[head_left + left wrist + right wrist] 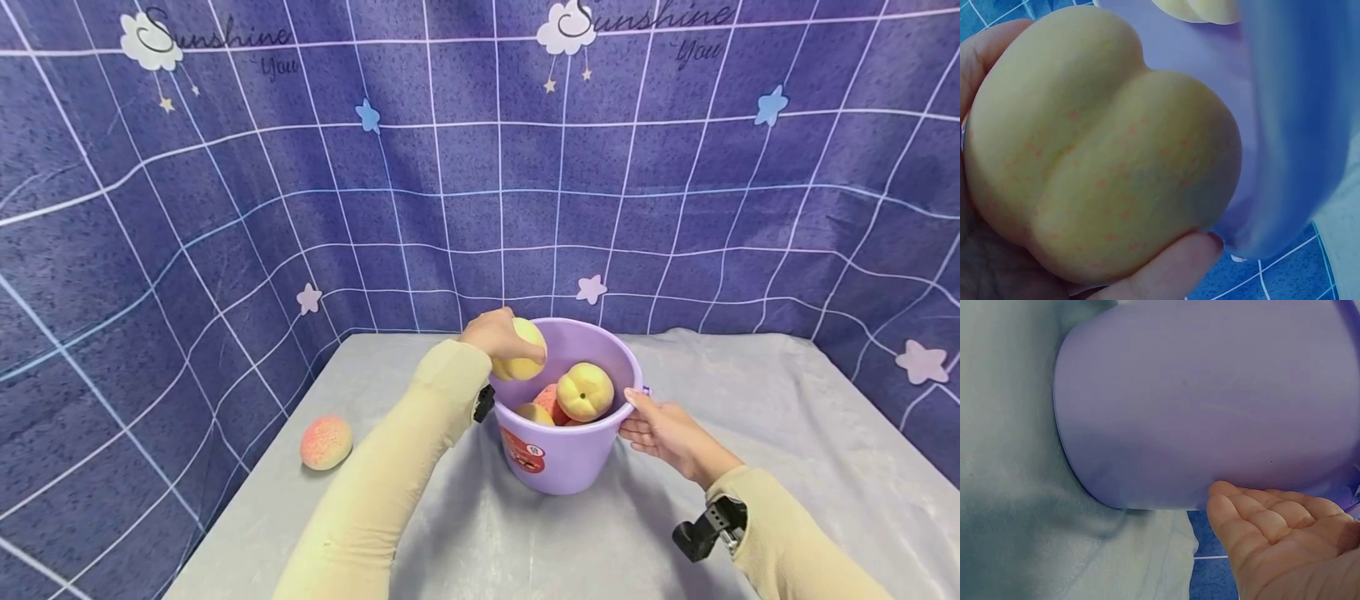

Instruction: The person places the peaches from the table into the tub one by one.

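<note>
A purple bucket (570, 458) stands upright on the grey-covered table. My left hand (495, 333) grips a yellow peach (520, 354) at the bucket's left rim, and the left wrist view shows the groove and red specks of this peach (1104, 156). With the thumb at the rim and the fingers below it on the outer wall, my right hand (667, 433) holds the bucket's right side. In the right wrist view, its fingers (1260, 512) lie against the wall. Inside the bucket are a yellow peach (585, 392), a reddish one (550, 404) and a partly hidden yellowish fruit (534, 413).
A pink-and-yellow peach (326, 442) lies on the table's left side, left of my left forearm. The grey cloth (787, 400) covers the tabletop. Blue gridded curtains (465, 167) hang behind and along both sides.
</note>
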### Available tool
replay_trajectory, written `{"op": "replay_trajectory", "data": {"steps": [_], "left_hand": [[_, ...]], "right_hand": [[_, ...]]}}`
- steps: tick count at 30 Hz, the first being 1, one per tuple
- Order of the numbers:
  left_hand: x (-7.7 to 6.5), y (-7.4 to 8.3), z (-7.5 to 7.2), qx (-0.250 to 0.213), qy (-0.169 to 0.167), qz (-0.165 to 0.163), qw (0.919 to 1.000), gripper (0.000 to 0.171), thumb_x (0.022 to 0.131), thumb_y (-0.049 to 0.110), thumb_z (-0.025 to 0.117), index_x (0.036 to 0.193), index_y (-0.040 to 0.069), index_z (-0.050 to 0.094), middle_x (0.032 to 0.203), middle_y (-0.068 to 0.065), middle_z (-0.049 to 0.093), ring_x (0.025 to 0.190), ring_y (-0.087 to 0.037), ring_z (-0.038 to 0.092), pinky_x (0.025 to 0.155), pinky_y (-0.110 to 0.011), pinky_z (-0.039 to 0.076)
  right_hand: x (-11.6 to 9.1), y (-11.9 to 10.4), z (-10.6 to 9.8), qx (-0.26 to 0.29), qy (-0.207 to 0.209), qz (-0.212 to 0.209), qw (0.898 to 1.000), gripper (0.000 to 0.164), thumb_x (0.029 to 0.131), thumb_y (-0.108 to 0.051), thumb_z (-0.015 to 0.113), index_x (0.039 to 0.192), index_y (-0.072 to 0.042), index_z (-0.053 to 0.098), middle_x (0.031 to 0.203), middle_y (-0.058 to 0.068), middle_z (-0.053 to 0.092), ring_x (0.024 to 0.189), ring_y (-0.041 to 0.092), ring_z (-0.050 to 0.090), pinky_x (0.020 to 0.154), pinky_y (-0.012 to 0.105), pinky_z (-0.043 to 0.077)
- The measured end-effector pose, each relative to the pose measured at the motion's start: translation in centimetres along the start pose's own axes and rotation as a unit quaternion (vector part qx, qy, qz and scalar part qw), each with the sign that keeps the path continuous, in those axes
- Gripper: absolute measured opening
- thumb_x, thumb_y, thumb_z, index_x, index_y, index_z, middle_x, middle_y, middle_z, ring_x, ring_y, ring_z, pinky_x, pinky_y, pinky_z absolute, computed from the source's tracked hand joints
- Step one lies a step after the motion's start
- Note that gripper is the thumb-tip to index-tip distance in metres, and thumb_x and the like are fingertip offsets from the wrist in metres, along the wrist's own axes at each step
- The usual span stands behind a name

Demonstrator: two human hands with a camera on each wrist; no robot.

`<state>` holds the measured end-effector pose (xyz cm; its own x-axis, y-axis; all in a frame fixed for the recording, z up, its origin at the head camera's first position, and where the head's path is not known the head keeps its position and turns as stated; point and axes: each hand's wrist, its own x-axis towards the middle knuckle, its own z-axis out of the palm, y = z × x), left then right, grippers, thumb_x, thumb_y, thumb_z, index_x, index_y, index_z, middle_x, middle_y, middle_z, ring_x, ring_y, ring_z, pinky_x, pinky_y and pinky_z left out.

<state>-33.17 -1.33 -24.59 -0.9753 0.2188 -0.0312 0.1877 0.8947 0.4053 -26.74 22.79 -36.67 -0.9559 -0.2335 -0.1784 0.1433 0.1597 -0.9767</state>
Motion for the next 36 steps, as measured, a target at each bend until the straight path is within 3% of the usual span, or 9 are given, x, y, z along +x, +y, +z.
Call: {"op": "replay_trajectory", "data": {"steps": [23,26,32,36], "left_hand": [[0.1,0.9,-0.1,-0.022,-0.011,0.01,0.9996,0.05,0.068,0.036,0.076,0.103,0.007,0.055,0.089,-0.007,0.058,0.08,-0.021,0.057,0.061,-0.025,0.049],[0.2,1.1,-0.1,-0.012,-0.01,0.01,0.9998,0.05,0.069,0.038,0.075,0.104,0.006,0.057,0.094,-0.007,0.061,0.085,-0.021,0.057,0.068,-0.027,0.049],[0.4,1.2,-0.1,0.005,0.006,0.008,0.9999,0.055,0.08,0.034,0.071,0.122,0.001,0.057,0.117,-0.013,0.062,0.107,-0.028,0.058,0.092,-0.036,0.046],[0.5,1.1,-0.1,0.022,-0.01,0.015,0.9996,0.058,0.08,0.033,0.07,0.125,0.001,0.056,0.121,-0.012,0.061,0.111,-0.028,0.056,0.095,-0.035,0.044]], "right_hand": [[0.1,0.1,0.0,-0.001,-0.001,-0.001,1.0,0.076,0.103,-0.041,0.028,0.134,0.027,0.021,0.134,0.04,0.033,0.126,0.047,0.038,0.103,0.052,0.033],[0.0,0.1,0.1,0.001,0.002,-0.002,1.0,0.076,0.103,-0.041,0.029,0.134,0.028,0.022,0.133,0.04,0.033,0.126,0.047,0.038,0.104,0.052,0.033],[0.0,0.2,0.1,0.001,0.001,-0.005,1.0,0.077,0.102,-0.042,0.03,0.134,0.027,0.022,0.134,0.04,0.033,0.125,0.047,0.039,0.103,0.052,0.033],[0.0,0.1,-0.1,0.001,0.001,-0.005,1.0,0.076,0.103,-0.042,0.03,0.135,0.027,0.022,0.134,0.04,0.033,0.126,0.047,0.038,0.104,0.052,0.033]]}}
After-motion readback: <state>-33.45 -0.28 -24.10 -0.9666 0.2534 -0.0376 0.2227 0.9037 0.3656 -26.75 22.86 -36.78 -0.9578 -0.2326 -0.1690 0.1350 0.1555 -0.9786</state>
